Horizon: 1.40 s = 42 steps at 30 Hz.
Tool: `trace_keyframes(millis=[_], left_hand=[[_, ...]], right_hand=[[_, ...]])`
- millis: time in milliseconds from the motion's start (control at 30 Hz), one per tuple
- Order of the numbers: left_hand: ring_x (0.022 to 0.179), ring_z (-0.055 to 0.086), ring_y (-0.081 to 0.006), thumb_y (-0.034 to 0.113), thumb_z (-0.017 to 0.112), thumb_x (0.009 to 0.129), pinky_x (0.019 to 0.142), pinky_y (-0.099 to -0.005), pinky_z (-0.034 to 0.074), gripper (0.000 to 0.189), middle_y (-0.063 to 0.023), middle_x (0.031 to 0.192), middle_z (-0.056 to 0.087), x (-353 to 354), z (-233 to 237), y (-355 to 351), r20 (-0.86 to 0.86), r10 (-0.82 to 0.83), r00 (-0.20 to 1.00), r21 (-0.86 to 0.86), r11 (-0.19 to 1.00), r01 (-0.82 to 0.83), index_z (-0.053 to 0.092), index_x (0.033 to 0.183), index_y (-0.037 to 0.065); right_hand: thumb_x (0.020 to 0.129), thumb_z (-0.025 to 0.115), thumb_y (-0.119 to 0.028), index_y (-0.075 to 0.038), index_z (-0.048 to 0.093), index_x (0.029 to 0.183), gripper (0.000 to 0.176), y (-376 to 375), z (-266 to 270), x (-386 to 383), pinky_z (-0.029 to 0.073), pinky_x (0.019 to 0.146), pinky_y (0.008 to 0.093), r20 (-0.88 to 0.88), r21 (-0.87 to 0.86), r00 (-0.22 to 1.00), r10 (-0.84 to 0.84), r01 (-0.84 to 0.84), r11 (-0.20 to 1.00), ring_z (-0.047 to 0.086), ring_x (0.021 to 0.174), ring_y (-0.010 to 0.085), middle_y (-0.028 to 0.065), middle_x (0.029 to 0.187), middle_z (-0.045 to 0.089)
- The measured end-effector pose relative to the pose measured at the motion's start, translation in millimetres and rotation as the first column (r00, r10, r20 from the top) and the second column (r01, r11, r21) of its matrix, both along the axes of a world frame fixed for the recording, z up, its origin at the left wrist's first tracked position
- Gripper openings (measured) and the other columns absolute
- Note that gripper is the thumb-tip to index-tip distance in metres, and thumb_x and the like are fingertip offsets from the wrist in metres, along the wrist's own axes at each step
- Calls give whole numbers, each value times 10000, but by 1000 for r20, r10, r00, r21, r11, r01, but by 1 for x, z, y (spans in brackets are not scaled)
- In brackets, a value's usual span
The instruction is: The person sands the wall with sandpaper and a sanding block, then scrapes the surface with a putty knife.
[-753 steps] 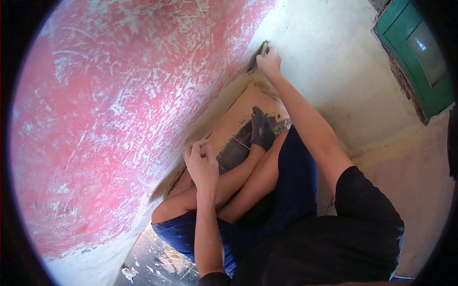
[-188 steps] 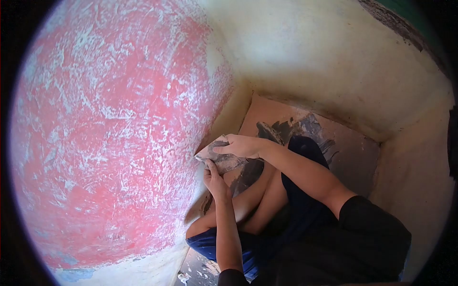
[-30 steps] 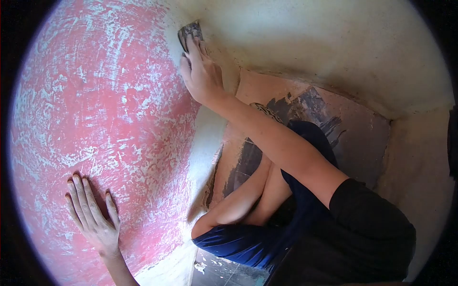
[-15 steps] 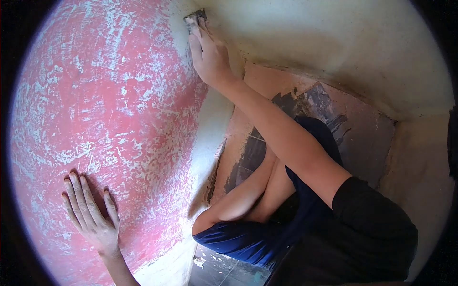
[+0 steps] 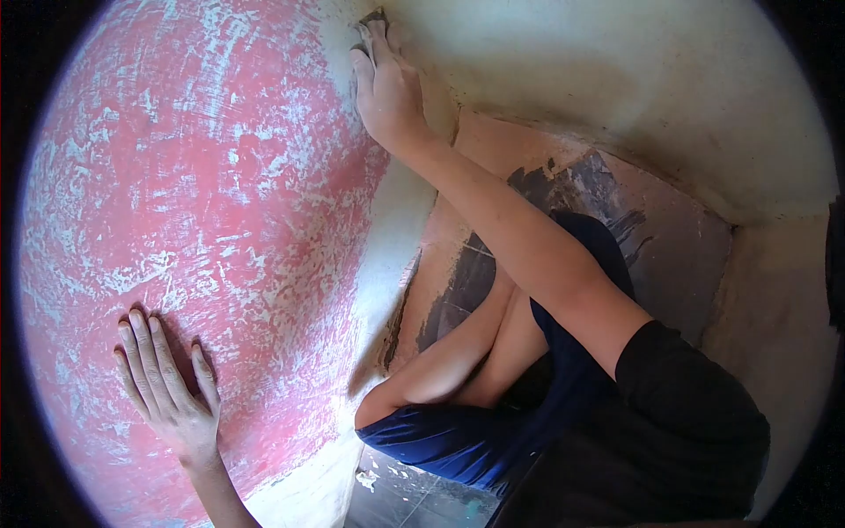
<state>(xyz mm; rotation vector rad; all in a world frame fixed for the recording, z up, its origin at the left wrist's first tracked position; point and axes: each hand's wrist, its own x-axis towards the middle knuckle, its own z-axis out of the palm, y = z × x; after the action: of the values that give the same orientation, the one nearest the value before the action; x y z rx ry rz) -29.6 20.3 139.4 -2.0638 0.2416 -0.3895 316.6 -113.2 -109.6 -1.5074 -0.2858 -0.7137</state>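
My left hand point(image 5: 172, 387) lies flat on the pink wall point(image 5: 176, 220), its fingers stretched out and pointing up. White scraped patches and streaks cover that wall. At the top, near the corner between the pink wall and the cream wall point(image 5: 616, 70), my right hand point(image 5: 387, 84) presses a small dark, dusty pad point(image 5: 374, 18) against the surface. The fingers lie over the pad and hide most of it. A pale strip point(image 5: 387, 229) runs down the edge of the pink wall below my right hand.
My bent bare legs point(image 5: 440, 361) and dark blue shorts point(image 5: 458, 444) are low in the middle. Behind them lies a floor point(image 5: 669, 264) with dark tiles and brownish patches. Another wall section point(image 5: 775, 299) stands at the right.
My right hand and the pad have shifted slightly up and to the right. My left hand stays in nearly the same place on the wall.
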Motion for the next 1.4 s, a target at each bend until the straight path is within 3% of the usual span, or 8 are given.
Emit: trace_keyframes(millis=[67,133,333,600,733,933,1133,1400], left_hand=[[1480,428,-344,185,596,1042,1234,-520,323,507,-189,1572,475,1,-1,1,0,-5,1000,-1,1000,5,488,1481,-43],[1478,431,-346,181,597,1041,1232,-520,326,503,-190,1568,479,0,-1,1,5,-12,1000,-3,1000,12,491,1478,-45],[1468,445,-348,183,597,1041,1226,-514,339,494,-189,1561,489,2,-1,-2,12,-12,1000,0,1000,12,504,1469,-44],[1461,455,-350,190,597,1043,1222,-514,347,495,-184,1556,497,1,-1,1,16,-17,1000,7,1000,17,505,1472,-38],[1456,463,-350,191,601,1041,1217,-516,356,490,-184,1550,504,2,-1,-3,27,-40,999,4,999,39,513,1465,-39],[1452,470,-343,194,609,1038,1212,-515,365,490,-183,1543,513,-1,-1,1,9,-20,1000,10,1000,20,520,1459,-39],[1460,460,-341,201,604,1040,1223,-514,349,496,-176,1557,499,-1,-2,3,17,-16,1000,1,1000,16,513,1469,-31],[1451,470,-346,180,601,1039,1217,-514,359,474,-186,1540,515,0,-1,-2,12,-7,1000,-7,1000,7,528,1450,-44]], right_hand=[[1060,506,-227,77,465,1459,504,8,-7,2,459,1101,458,162,-56,974,-159,170,984,508,1360,474,351,1382,565],[1042,519,-116,84,413,1511,520,9,-6,-9,327,1224,452,131,40,991,2,-8,999,340,1495,444,324,1530,442],[876,549,101,126,417,1479,617,14,-32,-73,212,1265,558,239,-45,960,143,-136,990,339,1484,495,346,1517,444],[875,559,68,123,468,1443,578,0,15,-15,337,1208,549,278,68,949,147,-172,983,419,1415,518,357,1498,453],[883,542,84,131,444,1463,590,13,-34,-56,302,1232,547,269,-69,958,104,-88,994,424,1415,511,360,1498,449],[885,558,79,142,441,1453,583,0,24,-3,282,1234,569,306,-25,947,103,-100,995,429,1419,494,331,1492,473],[844,599,72,118,466,1437,609,14,-40,-72,323,1214,524,290,-112,952,100,-70,991,430,1409,489,324,1452,512],[860,597,84,86,478,1450,601,2,47,-5,337,1201,528,227,28,973,33,-40,999,433,1405,502,312,1453,528]])
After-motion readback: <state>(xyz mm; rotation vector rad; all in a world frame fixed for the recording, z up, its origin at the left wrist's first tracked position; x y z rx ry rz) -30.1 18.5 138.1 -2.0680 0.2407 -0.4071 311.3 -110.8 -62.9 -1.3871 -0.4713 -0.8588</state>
